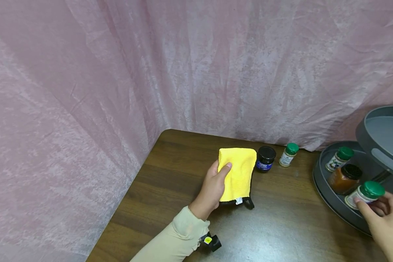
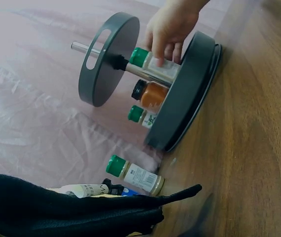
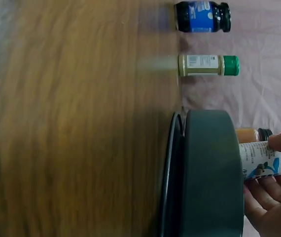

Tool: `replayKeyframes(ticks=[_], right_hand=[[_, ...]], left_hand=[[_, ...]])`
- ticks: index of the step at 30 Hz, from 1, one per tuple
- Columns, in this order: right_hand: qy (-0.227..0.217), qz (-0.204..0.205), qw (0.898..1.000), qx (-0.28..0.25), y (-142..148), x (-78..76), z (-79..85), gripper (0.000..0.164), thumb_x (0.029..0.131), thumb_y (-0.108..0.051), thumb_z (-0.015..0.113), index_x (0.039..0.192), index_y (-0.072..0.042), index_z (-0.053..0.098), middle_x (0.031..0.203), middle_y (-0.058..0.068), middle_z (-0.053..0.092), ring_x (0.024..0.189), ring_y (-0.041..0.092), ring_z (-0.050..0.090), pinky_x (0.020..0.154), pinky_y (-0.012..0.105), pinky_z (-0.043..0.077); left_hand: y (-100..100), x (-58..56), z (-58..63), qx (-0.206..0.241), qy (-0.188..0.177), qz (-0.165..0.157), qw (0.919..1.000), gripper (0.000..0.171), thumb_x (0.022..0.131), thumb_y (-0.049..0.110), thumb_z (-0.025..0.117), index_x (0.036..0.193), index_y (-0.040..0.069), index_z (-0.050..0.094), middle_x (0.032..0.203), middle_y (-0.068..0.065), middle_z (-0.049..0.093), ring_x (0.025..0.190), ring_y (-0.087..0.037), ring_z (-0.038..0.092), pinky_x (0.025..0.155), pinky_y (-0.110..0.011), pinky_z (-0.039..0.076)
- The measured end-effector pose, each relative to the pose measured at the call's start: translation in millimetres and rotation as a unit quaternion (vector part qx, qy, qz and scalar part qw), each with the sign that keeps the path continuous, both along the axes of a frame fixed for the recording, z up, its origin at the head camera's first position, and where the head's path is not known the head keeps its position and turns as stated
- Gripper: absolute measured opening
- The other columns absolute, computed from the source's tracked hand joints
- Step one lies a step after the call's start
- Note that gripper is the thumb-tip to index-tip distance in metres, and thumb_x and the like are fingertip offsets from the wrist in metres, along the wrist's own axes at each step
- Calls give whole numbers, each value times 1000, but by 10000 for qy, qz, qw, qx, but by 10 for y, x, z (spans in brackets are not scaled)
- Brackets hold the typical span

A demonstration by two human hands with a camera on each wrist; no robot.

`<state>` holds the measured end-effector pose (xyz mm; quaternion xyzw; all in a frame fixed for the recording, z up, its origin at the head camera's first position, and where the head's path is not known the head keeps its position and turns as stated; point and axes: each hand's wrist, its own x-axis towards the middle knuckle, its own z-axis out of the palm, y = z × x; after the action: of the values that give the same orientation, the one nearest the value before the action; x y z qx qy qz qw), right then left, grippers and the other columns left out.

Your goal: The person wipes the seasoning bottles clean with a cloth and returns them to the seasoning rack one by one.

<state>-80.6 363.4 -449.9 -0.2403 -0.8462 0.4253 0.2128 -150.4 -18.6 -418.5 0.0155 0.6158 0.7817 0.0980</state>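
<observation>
- Pinching the spice jar (image 1: 366, 193) round its labelled body, the right hand (image 1: 384, 218) has its thumb on one side, fingers on the other, green cap left free.
- That jar is at the near side of the lower tray (image 3: 212, 173); the rim hides its base, so I cannot tell whether it touches down.
- It should be light, stiff and smooth, perhaps slippery, breakable if glass; the body below the cap looks the best hold.
- The left hand (image 1: 213, 183) grips the yellow cloth (image 1: 238, 174), thumb across its front; soft, light and floppy, probably easiest held by a side edge.
- Beyond the held jar sit an orange-brown jar (image 1: 340, 182) and another green-capped jar (image 1: 338, 159).
- On the bench (image 1: 170, 174), near the curtain (image 1: 196, 72), stand a dark jar (image 1: 266, 159) and a lone green-topped jar (image 1: 288, 155).
</observation>
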Motion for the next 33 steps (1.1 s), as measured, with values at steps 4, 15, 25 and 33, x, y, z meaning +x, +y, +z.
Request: replayKeyframes(ticks=[4,15,25,33], right_hand=[[274,25,9993,-239,81,19,-52,52,92,0,63,111,-42,40,88,-36,42,76,-26,43,68,-6,37],[-702,-139,9974,-68,141,-6,-100,46,96,-4,56,137,7,38,114,18,54,71,-27,30,61,-5,33],[-1132,317,9891,889,96,3,-84,52,93,-1,64,134,19,37,122,48,53,61,-25,33,49,0,31],[-1947,341,9739,1119,42,-44,-35,64,97,-13,61,140,21,28,127,48,47,116,60,54,76,52,57]], left_hand=[[-3,1,3,1,15,-14,10000,34,104,32,53,134,15,54,113,-14,70,92,-17,71,77,-36,60],[5,-4,-17,-56,-49,-14,10000,35,103,33,54,134,15,54,112,-13,70,91,-18,71,76,-36,60],[5,-5,-34,-53,-46,-44,10000,36,103,33,54,134,15,54,112,-13,70,92,-18,71,76,-36,60],[4,0,-30,-71,-69,-62,9999,36,103,33,54,134,15,54,112,-13,70,91,-18,71,76,-36,60]])
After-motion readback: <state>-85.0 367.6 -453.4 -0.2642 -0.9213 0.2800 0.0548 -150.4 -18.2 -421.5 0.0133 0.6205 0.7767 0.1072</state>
